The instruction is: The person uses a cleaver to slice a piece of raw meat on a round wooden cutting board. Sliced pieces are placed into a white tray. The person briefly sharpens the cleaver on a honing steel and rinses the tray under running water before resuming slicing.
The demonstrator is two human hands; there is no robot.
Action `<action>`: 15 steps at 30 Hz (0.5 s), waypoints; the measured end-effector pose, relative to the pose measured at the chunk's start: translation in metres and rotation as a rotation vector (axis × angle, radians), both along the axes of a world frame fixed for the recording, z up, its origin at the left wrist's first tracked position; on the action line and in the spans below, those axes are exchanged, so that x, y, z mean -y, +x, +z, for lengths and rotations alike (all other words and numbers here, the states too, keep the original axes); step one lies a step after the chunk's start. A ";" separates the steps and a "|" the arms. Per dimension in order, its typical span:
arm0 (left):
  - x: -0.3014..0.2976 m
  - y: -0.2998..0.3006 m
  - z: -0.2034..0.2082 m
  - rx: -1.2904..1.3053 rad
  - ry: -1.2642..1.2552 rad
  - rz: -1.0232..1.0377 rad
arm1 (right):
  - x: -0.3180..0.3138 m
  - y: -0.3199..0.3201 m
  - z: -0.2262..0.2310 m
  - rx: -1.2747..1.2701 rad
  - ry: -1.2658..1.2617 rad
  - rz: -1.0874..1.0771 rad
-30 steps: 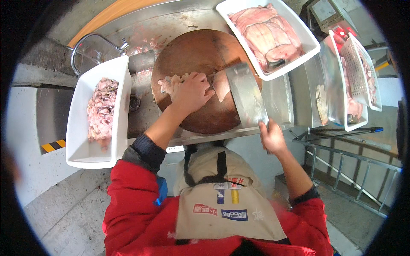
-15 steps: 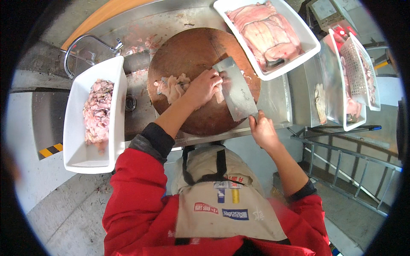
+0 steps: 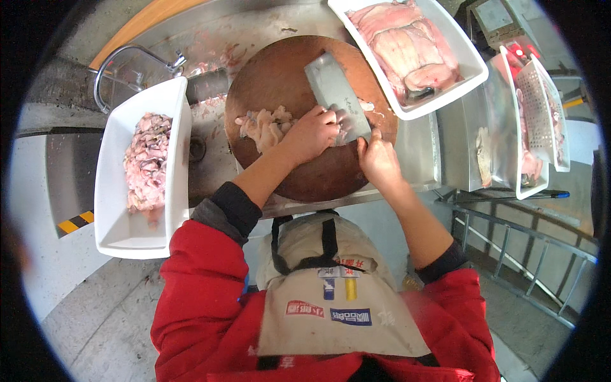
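A broad cleaver (image 3: 332, 83) is over the round wooden chopping block (image 3: 273, 63), its blade slanting from far left to near right. My right hand (image 3: 380, 159) grips it by the near end; the handle is mostly hidden in the fingers. My left hand (image 3: 313, 135) has its fingers curled against the blade's left side, pressing on a piece of pale meat that is mostly hidden. Left of that hand lies a small heap of pale, wet meat pieces (image 3: 264, 127). A few scraps (image 3: 366, 105) lie on the block right of the blade.
A white tub (image 3: 181, 172) of chopped pinkish pieces stands left, below a curved tap (image 3: 102, 79). Another white tub (image 3: 439, 105) with large pink slabs overlaps the block's far right. Farther right are a perforated white basket (image 3: 533, 102) and a metal ladder (image 3: 503, 248).
The cleaver has turned and shifted away and to the left. My right hand has moved up and slightly left, toward my left hand, which has moved slightly right and nearer.
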State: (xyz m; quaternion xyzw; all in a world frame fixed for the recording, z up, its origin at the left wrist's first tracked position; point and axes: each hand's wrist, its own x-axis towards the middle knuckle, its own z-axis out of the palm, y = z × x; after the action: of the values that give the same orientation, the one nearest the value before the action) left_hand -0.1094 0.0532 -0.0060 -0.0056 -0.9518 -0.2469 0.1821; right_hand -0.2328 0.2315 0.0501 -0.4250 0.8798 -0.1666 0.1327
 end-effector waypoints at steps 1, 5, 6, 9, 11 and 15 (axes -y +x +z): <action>0.001 0.000 0.000 0.016 -0.048 -0.036 | 0.003 -0.001 -0.002 -0.004 0.001 0.007; 0.000 0.003 -0.002 0.011 -0.077 -0.009 | -0.012 0.004 -0.007 -0.008 0.033 0.000; -0.002 0.005 -0.003 -0.002 -0.047 0.013 | -0.020 0.007 -0.008 0.018 0.041 -0.009; -0.011 0.011 -0.005 -0.007 -0.008 0.022 | -0.054 0.019 -0.009 0.038 0.011 0.002; -0.013 0.012 -0.005 0.016 -0.010 0.027 | -0.081 0.027 -0.007 0.095 0.030 -0.011; -0.007 0.016 0.005 0.082 -0.129 0.199 | -0.145 0.044 0.008 0.164 0.088 -0.035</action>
State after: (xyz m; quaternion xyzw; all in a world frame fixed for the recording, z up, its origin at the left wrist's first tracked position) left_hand -0.0938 0.0605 -0.0010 0.0874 -0.9681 -0.1660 0.1660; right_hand -0.1883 0.3761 0.0579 -0.3880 0.8799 -0.1641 0.2197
